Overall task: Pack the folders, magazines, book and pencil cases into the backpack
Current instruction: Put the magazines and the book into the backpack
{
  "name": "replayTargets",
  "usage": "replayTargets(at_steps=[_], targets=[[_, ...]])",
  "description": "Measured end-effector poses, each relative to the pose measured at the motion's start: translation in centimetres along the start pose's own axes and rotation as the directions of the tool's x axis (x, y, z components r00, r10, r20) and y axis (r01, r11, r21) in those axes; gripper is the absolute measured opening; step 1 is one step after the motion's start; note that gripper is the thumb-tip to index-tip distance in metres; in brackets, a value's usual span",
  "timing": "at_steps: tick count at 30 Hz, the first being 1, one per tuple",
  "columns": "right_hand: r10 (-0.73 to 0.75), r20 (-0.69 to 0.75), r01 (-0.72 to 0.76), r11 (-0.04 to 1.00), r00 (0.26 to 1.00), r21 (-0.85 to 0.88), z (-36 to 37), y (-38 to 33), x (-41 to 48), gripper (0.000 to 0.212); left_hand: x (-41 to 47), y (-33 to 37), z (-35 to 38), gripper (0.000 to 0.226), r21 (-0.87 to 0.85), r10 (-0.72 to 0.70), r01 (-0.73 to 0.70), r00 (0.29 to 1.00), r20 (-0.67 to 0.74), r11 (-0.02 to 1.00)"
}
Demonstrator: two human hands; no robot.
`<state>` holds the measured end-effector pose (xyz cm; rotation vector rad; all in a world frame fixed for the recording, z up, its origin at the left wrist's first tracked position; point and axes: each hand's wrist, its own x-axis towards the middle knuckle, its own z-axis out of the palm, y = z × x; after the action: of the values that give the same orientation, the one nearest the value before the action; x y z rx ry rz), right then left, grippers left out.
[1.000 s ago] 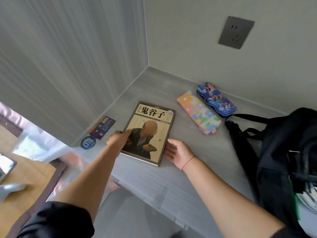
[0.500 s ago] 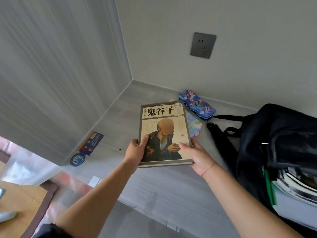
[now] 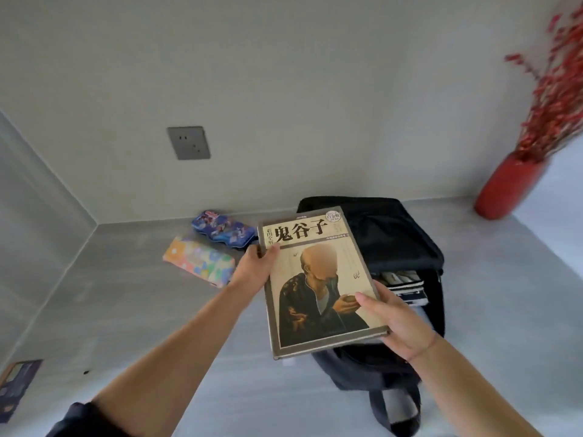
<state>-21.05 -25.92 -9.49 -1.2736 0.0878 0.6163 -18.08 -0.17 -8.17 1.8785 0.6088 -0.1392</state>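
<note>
I hold a tan book (image 3: 315,279) with a seated figure on its cover in the air, over the left part of the black backpack (image 3: 394,241). My left hand (image 3: 254,268) grips its left edge and my right hand (image 3: 399,320) grips its lower right corner. The backpack lies open on the grey desk (image 3: 126,310), with the edges of magazines or folders (image 3: 403,283) showing inside. A pastel patterned pencil case (image 3: 198,260) and a blue pencil case (image 3: 224,231) lie on the desk to the left of the book.
A red vase (image 3: 508,187) with red branches stands at the back right. A grey wall socket (image 3: 188,142) sits on the back wall. A dark card (image 3: 15,383) lies at the desk's left front. Walls close the desk at the back and left.
The book has been lifted off the desk and carried right, over the open backpack. My view has swung right, bringing the vase into sight. Both pencil cases have stayed in place.
</note>
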Motion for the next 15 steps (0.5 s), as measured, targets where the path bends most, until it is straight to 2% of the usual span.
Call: replayTargets(at_steps=[6, 7, 8, 9, 10, 12, 13, 14, 15], targets=[[0.003, -0.09, 0.004, 0.997, 0.996, 0.078, -10.8, -0.1, -7.6, 0.049, -0.2, 2.8, 7.2, 0.03, 0.188, 0.195, -0.219, 0.971, 0.141, 0.957], [0.01, -0.108, -0.001, 0.997, 0.994, 0.082, -12.3, 0.1, -8.7, 0.049, -0.1, 2.8, 8.0, 0.036, 0.252, 0.24, -0.284, 0.951, 0.193, 0.925], [0.019, -0.13, -0.008, 0.997, 0.991, 0.083, -13.6, 0.3, -9.6, 0.05, 0.0, 2.6, 8.8, 0.048, 0.369, 0.279, -0.361, 0.925, 0.257, 0.857], [0.028, -0.156, -0.015, 0.996, 0.987, 0.085, -14.7, 0.6, -10.4, 0.051, 0.2, 2.4, 9.7, 0.061, 0.516, 0.311, -0.439, 0.896, 0.318, 0.736], [0.037, -0.179, -0.021, 0.995, 0.983, 0.093, -15.6, 1.0, -11.0, 0.051, 0.3, 2.1, 10.7, 0.072, 0.636, 0.347, -0.506, 0.863, 0.367, 0.582], [0.051, -0.2, -0.026, 0.992, 0.979, 0.123, -16.4, 1.6, -11.6, 0.048, 0.6, 1.3, 12.1, 0.083, 0.774, 0.403, -0.555, 0.811, 0.423, 0.306], [0.051, -0.2, -0.023, 0.99, 0.978, 0.138, -16.8, 1.8, -12.0, 0.048, 0.7, 1.1, 12.9, 0.081, 0.808, 0.429, -0.55, 0.795, 0.428, 0.213], [0.047, -0.193, -0.018, 0.989, 0.98, 0.147, -17.1, 2.1, -12.2, 0.048, 0.9, 1.0, 13.4, 0.073, 0.828, 0.47, -0.536, 0.78, 0.413, 0.163], [0.043, -0.186, -0.014, 0.988, 0.982, 0.155, -17.3, 2.3, -12.4, 0.048, 1.2, 1.2, 13.8, 0.061, 0.835, 0.523, -0.527, 0.762, 0.382, 0.156]])
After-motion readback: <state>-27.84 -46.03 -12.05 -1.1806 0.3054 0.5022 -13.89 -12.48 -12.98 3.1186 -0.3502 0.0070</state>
